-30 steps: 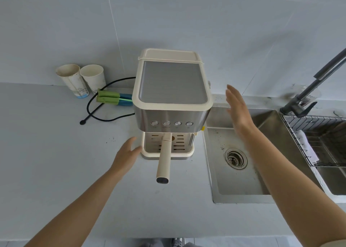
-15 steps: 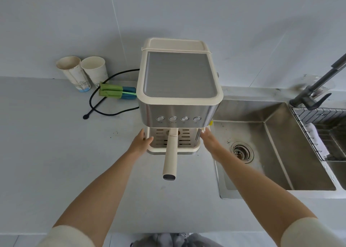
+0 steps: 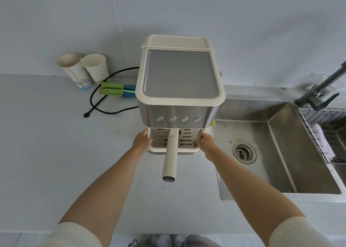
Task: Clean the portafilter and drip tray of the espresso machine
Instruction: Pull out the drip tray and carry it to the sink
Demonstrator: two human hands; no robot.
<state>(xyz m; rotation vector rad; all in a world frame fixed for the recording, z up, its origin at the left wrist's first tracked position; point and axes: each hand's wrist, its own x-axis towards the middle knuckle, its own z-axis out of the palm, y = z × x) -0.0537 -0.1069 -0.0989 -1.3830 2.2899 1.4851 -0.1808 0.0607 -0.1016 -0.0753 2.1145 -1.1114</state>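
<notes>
Symmetry explains the hold: the left hand (image 3: 143,141) clasps the left front corner of the drip tray (image 3: 187,149) and the right hand (image 3: 204,142) clasps the right one, thumbs up at the rim. This is probably so the tray can slide straight out toward the person without tipping whatever liquid it holds. The tray is seated at the foot of the machine (image 3: 179,74), which stands on the counter (image 3: 46,143). The portafilter (image 3: 170,156) is locked in above it, its handle jutting forward between the two wrists, so it looks left for afterwards. The machine stands just beside the sink (image 3: 280,162), handy for rinsing both parts; a brush (image 3: 116,91) lies to its left near two cups (image 3: 74,68). The fingers under the tray's corners are hidden, as is the portafilter's basket beneath the machine's front. Whether the tray holds water cannot be told through its slotted grid, and the tap (image 3: 318,95) is cut off at the right edge.
</notes>
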